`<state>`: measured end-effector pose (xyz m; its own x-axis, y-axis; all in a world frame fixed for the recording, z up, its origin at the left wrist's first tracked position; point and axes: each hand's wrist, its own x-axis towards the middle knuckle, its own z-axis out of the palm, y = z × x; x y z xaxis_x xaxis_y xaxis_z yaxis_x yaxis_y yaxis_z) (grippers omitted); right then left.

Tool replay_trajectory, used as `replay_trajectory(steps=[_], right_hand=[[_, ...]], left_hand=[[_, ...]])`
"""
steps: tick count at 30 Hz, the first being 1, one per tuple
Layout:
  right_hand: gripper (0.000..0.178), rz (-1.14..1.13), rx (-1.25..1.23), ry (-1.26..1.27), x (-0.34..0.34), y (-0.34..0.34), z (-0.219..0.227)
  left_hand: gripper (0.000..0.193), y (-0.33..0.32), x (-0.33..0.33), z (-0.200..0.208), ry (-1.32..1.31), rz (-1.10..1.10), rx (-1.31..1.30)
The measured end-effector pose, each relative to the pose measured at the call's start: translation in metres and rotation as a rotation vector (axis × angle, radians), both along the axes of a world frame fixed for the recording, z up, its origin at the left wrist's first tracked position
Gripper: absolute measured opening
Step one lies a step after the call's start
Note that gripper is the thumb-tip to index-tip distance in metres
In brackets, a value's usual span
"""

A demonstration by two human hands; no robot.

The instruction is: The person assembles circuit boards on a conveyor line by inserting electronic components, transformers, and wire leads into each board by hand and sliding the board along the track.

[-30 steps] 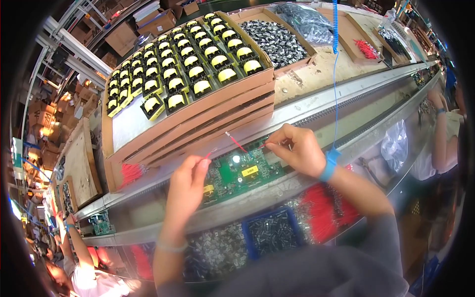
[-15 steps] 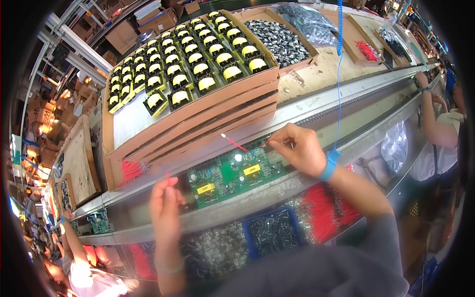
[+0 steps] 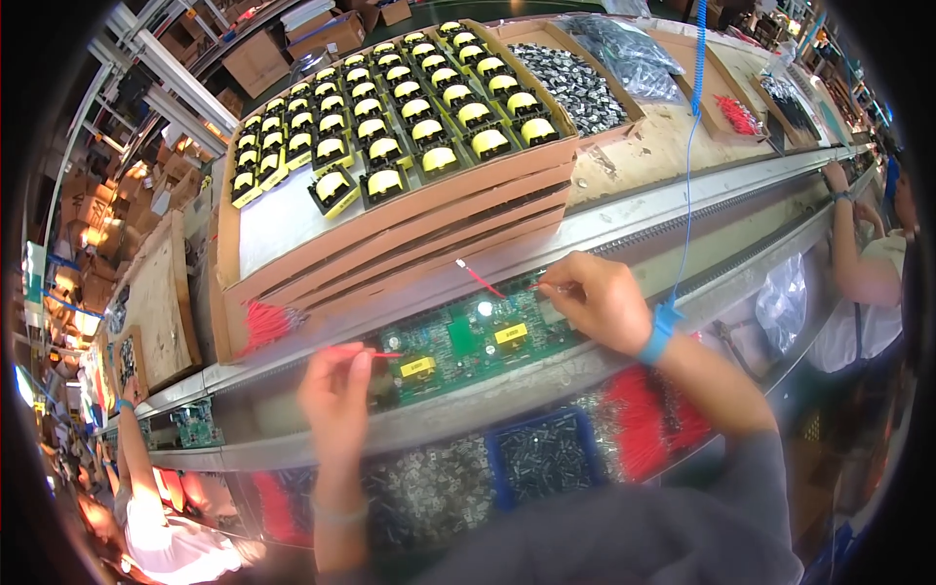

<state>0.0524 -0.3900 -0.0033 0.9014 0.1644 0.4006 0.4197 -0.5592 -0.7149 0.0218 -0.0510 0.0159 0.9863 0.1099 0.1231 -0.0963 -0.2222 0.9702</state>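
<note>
A green circuit board (image 3: 461,335) with two yellow blocks lies in the metal channel in front of me. One red wire (image 3: 483,283) stands up from its far edge, its pale tip raised. My left hand (image 3: 336,390) is beside the board's left end, thumb and fingers pinched on a red wire (image 3: 385,355) that points right over the board. My right hand (image 3: 600,302), with a blue wrist strap (image 3: 660,331), is closed in a pinch at the board's far right corner. Whatever is between its fingertips is hidden.
Behind the channel stands a stack of cardboard trays (image 3: 409,216) with yellow-and-black transformers (image 3: 383,182). Nearer me are a blue bin (image 3: 544,453) of small metal parts and red wire bundles (image 3: 634,419). A coiled blue cord (image 3: 698,68) hangs at right. Co-workers sit at both sides.
My left hand has brought its red wire rightward to the board's left end, now lying level. The red wire seen in my right fingertips no longer shows. The whole view has shifted slightly.
</note>
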Motion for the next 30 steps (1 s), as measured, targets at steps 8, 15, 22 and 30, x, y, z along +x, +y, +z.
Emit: replay_trajectory(steps=[8, 15, 22, 30], right_hand=[[0.016, 0.127, -0.204, -0.022, 0.008, 0.024, 0.019], [0.015, 0.111, -0.189, 0.010, -0.007, 0.017, 0.025], [0.015, 0.117, -0.145, 0.035, 0.012, 0.022, 0.019], [0.016, 0.083, -0.121, 0.222, 0.012, 0.033, 0.020]], left_hand=[[0.010, -0.014, 0.024, -0.022, -0.060, -0.036, 0.069], [0.010, -0.013, 0.028, -0.026, -0.036, -0.074, 0.095], [0.011, -0.016, 0.029, -0.029, -0.074, -0.081, 0.126], [0.010, -0.014, 0.027, -0.033, -0.126, -0.060, 0.165]])
